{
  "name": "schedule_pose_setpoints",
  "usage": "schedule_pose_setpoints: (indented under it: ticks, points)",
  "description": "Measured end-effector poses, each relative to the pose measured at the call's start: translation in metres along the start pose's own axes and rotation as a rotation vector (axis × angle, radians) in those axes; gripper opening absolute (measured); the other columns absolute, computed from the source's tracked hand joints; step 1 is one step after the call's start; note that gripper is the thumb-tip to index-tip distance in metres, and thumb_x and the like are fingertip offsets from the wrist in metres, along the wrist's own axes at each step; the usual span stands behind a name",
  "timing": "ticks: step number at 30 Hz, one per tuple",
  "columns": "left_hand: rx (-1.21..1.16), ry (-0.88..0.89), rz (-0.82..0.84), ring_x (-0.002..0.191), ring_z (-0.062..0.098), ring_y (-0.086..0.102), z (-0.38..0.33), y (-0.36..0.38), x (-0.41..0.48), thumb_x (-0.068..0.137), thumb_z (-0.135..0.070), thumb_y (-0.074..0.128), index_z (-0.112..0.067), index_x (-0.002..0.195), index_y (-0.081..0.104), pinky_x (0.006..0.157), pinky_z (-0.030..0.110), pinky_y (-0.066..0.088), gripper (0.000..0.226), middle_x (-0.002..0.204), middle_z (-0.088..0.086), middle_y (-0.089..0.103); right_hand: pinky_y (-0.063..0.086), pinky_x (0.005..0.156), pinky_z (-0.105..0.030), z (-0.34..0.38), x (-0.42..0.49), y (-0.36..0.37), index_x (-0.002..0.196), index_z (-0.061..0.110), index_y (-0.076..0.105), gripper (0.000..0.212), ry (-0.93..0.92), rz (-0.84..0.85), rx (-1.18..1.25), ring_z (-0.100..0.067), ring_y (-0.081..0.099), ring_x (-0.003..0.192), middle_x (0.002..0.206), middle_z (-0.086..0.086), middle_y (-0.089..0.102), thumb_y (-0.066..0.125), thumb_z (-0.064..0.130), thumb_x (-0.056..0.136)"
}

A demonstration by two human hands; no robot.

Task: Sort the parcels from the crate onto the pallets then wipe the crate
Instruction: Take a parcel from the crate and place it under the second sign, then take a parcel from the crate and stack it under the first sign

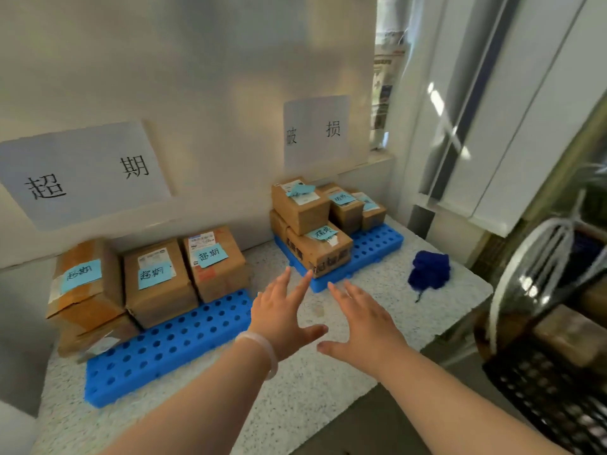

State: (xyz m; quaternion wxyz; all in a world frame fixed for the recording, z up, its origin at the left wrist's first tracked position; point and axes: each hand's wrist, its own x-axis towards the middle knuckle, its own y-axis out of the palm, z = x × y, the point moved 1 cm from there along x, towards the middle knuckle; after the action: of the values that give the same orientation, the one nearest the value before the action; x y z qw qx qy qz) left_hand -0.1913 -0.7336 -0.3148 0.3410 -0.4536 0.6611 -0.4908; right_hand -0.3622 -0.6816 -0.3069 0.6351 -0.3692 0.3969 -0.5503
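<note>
Left hand (282, 313) and right hand (364, 320) are splayed wide and empty, mid-frame, just short of the parcels (315, 247) stacked on the centre pallet (377, 244). Guessing sorting isn't finished, so the next reach goes to the crate (542, 389), lower right.

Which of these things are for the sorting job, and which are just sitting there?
For the job:
- left pallet with its labelled parcels
- right pallet with its stacked parcels
- left sign and right sign on the wall
- black crate
- dark blue cloth, probably for wiping

Just sitting there:
- shiny glass thing with white cords, near the crate
- window frame
</note>
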Motion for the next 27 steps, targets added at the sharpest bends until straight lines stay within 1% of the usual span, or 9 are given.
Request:
schedule_pose_setpoints:
  ticks: [2, 7, 10, 14, 17, 20, 23, 27]
  points:
    - [0.003, 0.082, 0.014, 0.152, 0.024, 0.005, -0.047, 0.011, 0.006, 0.080, -0.075, 0.056, -0.048, 0.153, -0.008, 0.121, 0.046, 0.015, 0.100, 0.165, -0.003, -0.010, 0.006, 0.121, -0.038, -0.035, -0.027, -0.016, 0.155, 0.042, -0.005, 0.103, 0.079, -0.035, -0.013, -0.015, -0.008, 0.151, 0.165, 0.008, -0.009, 0.063, 0.066, 0.081]
    - [-0.026, 0.292, 0.064, 0.152, 0.025, 0.002, -0.172, 0.042, 0.008, 0.082, -0.071, 0.057, -0.049, 0.152, -0.007, 0.122, 0.046, 0.012, 0.098, 0.165, -0.003, -0.010, 0.004, 0.121, -0.041, -0.119, -0.109, -0.050, 0.155, 0.042, -0.005, 0.105, 0.284, -0.152, -0.032, -0.018, -0.007, 0.152, 0.165, 0.007, -0.008, 0.065, 0.064, 0.080]
    - [-0.048, 0.392, 0.098, 0.152, 0.025, 0.001, -0.244, 0.057, 0.000, 0.084, -0.067, 0.059, -0.048, 0.152, -0.006, 0.123, 0.048, 0.011, 0.097, 0.166, -0.003, -0.008, 0.006, 0.123, -0.043, -0.164, -0.158, -0.066, 0.155, 0.041, -0.005, 0.107, 0.383, -0.223, -0.057, -0.018, -0.006, 0.152, 0.165, 0.005, -0.006, 0.065, 0.067, 0.079]
    - [-0.091, 0.490, 0.129, 0.151, 0.025, 0.004, -0.326, 0.081, -0.014, 0.082, -0.063, 0.064, -0.048, 0.153, -0.002, 0.122, 0.044, 0.009, 0.098, 0.166, -0.004, -0.003, 0.005, 0.121, -0.043, -0.216, -0.217, -0.083, 0.156, 0.038, -0.002, 0.107, 0.513, -0.293, -0.020, -0.019, -0.005, 0.151, 0.165, 0.006, -0.005, 0.065, 0.066, 0.078]
    - [-0.079, 0.574, 0.173, 0.151, 0.027, 0.003, -0.367, 0.101, -0.018, 0.081, -0.063, 0.064, -0.051, 0.152, -0.001, 0.122, 0.047, 0.010, 0.097, 0.165, -0.004, -0.005, 0.008, 0.121, -0.044, -0.245, -0.251, -0.083, 0.155, 0.040, -0.001, 0.105, 0.605, -0.343, -0.001, -0.020, -0.003, 0.152, 0.165, 0.006, -0.004, 0.063, 0.070, 0.078]
    - [-0.097, 0.619, 0.232, 0.151, 0.026, -0.002, -0.399, 0.116, -0.015, 0.082, -0.063, 0.064, -0.052, 0.152, 0.000, 0.122, 0.053, 0.011, 0.095, 0.164, -0.008, -0.009, 0.010, 0.121, -0.047, -0.269, -0.273, -0.081, 0.155, 0.043, -0.003, 0.108, 0.700, -0.342, 0.046, -0.020, -0.003, 0.152, 0.165, 0.009, -0.007, 0.065, 0.071, 0.076]
    - [-0.048, 0.704, 0.222, 0.151, 0.026, 0.004, -0.426, 0.132, -0.010, 0.082, -0.066, 0.062, -0.049, 0.153, 0.000, 0.120, 0.049, 0.013, 0.096, 0.165, -0.005, -0.004, 0.012, 0.121, -0.048, -0.291, -0.286, -0.081, 0.154, 0.044, -0.004, 0.109, 0.778, -0.342, 0.107, -0.021, -0.005, 0.152, 0.164, 0.010, -0.009, 0.068, 0.067, 0.075]
    - [-0.041, 0.775, 0.269, 0.151, 0.025, 0.008, -0.457, 0.156, 0.006, 0.082, -0.067, 0.061, -0.047, 0.154, -0.001, 0.121, 0.047, 0.014, 0.097, 0.165, -0.005, -0.003, 0.012, 0.121, -0.045, -0.324, -0.291, -0.088, 0.155, 0.040, -0.002, 0.109, 0.850, -0.348, 0.118, -0.021, -0.001, 0.152, 0.165, 0.007, -0.005, 0.069, 0.065, 0.077]
